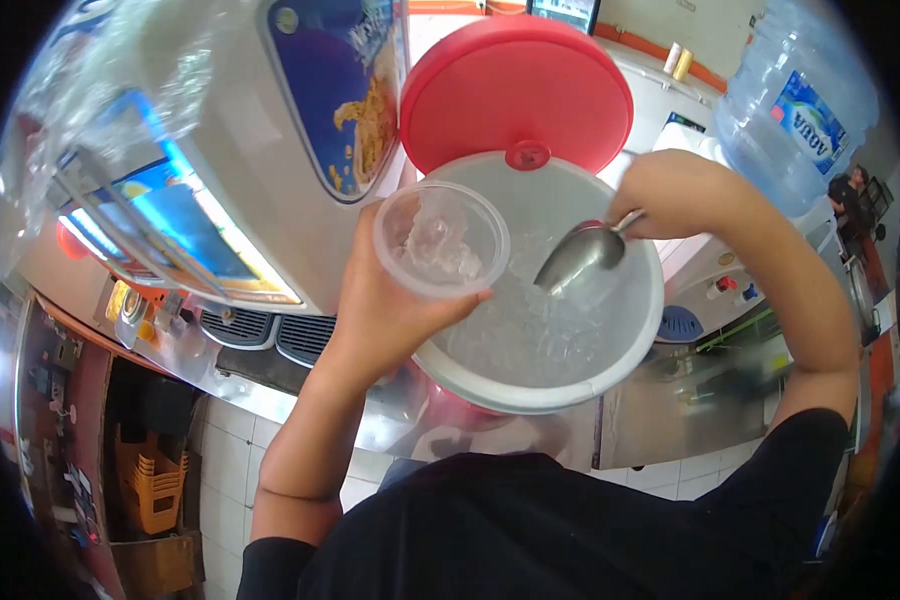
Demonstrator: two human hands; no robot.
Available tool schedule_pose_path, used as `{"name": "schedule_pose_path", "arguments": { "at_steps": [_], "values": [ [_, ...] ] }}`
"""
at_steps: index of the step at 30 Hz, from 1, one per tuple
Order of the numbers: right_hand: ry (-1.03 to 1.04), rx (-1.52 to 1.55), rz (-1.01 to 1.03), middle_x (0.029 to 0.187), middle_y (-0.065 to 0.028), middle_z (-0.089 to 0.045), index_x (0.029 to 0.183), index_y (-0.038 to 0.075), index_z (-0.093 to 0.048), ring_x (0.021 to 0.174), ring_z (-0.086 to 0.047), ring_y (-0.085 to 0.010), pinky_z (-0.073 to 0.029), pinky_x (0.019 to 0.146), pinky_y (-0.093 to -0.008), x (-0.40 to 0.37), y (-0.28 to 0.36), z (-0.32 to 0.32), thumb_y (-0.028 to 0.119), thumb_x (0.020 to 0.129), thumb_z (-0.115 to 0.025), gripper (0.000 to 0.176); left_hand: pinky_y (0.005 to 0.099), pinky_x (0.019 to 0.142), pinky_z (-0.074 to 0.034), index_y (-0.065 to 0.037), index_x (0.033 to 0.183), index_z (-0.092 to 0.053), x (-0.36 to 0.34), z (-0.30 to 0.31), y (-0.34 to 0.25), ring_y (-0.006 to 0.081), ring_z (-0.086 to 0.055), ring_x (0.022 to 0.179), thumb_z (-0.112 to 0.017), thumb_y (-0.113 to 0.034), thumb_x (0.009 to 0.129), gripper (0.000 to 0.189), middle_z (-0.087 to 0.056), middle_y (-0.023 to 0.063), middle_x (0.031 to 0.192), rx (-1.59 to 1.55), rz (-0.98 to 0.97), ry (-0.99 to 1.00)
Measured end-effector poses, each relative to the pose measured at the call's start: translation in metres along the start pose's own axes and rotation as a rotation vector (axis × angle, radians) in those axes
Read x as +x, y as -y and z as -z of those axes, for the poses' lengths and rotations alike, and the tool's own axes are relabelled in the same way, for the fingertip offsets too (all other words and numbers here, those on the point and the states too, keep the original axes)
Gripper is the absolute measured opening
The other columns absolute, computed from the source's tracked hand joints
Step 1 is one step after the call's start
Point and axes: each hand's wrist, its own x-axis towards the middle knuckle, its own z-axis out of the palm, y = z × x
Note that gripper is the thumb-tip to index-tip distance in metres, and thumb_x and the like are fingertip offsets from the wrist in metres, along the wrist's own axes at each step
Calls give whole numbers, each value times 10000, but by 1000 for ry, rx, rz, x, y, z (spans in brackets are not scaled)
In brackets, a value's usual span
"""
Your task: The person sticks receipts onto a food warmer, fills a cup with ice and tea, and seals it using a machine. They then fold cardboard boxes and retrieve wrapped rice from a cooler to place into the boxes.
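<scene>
My left hand (pixel 390 310) is wrapped round a clear plastic cup (pixel 488 215), which has chunks of ice (pixel 440 245) inside. The cup is over the left part of a large white ice bucket (pixel 625 365). Gripped by its handle in my right hand (pixel 675 195) is a metal scoop (pixel 585 258), held over the bucket with its mouth pointing down and to the left. Loose ice (pixel 540 335) lies in the bottom of the bucket. Behind the opening, the red lid (pixel 520 90) stands tilted up.
A drink dispenser (pixel 240 130) with drip trays (pixel 300 338) stands close on the left. At the back right is a large water bottle (pixel 795 110) on a dispenser. A blue slotted tray (pixel 680 323) lies right of the bucket. A person (pixel 850 190) is at the far right.
</scene>
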Motion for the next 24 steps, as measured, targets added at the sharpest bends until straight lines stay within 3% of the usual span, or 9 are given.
{"name": "schedule_pose_path", "arguments": {
  "at_steps": [2,6,10,11,13,14,16,17,24],
  "values": [
    [-163,-649,-107,750,-125,-664,834,84,-713,657,-633,-289,-492,609,-381,41,10,-22,172,749,-658,134,367,969,-404,6,1251,-402,-1,0,-2,225,-509,1133,-876,-168,566,851,-519,131,1201,1,10,13],
    [-74,-483,274,741,-114,-665,776,111,-704,724,-658,-302,-511,627,-410,159,-10,-86,129,762,-610,96,355,921,-446,13,1251,-388,-8,7,3,227,-534,1087,-896,-158,514,911,-512,133,1164,21,19,-18],
    [-375,-424,906,797,-94,-679,829,116,-704,758,-654,-306,-512,636,-407,294,-21,-273,151,772,-617,109,361,923,-452,3,1276,-358,-11,13,-4,232,-525,1095,-909,-146,471,987,-497,153,1193,-56,101,-17],
    [-372,-405,901,797,-94,-679,829,116,-704,758,-654,-306,-512,636,-407,310,-18,-288,151,772,-617,109,365,916,-461,2,1294,-343,-12,15,-6,240,-534,1087,-914,-147,449,1031,-505,148,1198,-15,146,-27],
    [-109,-386,1067,829,-93,-680,854,102,-691,779,-642,-308,-504,662,-426,330,-6,-298,187,799,-613,128,366,918,-462,3,1302,-337,-16,17,-10,246,-532,1093,-915,-145,445,1045,-502,147,1205,-24,211,-55],
    [-109,-380,1067,829,-93,-680,854,102,-691,779,-642,-308,-504,662,-426,319,-4,-276,187,799,-613,128,367,920,-463,4,1310,-331,-16,19,-10,251,-529,1099,-915,-144,440,1059,-500,146,1212,-28,249,-96],
    [410,-398,962,854,-107,-674,895,95,-682,794,-629,-313,-488,684,-441,268,8,-188,227,817,-610,170,358,929,-451,10,1317,-329,-19,21,-7,248,-519,1116,-923,-163,445,1069,-486,146,1234,-105,242,-118],
    [456,-408,927,965,-112,-670,1047,148,-666,884,-621,-330,-486,746,-434,252,6,-171,251,831,-603,248,353,930,-445,12,1318,-331,-20,22,-7,245,-517,1113,-918,-190,455,1063,-488,144,1230,-103,246,-116],
    [469,100,645,850,-101,-673,978,84,-671,764,-605,-271,-459,682,-374,161,-31,-134,233,816,-622,225,319,937,-400,30,1323,-347,-27,22,-8,222,-508,1088,-886,-379,529,1043,-502,124,1200,-89,217,-126]
  ]
}}
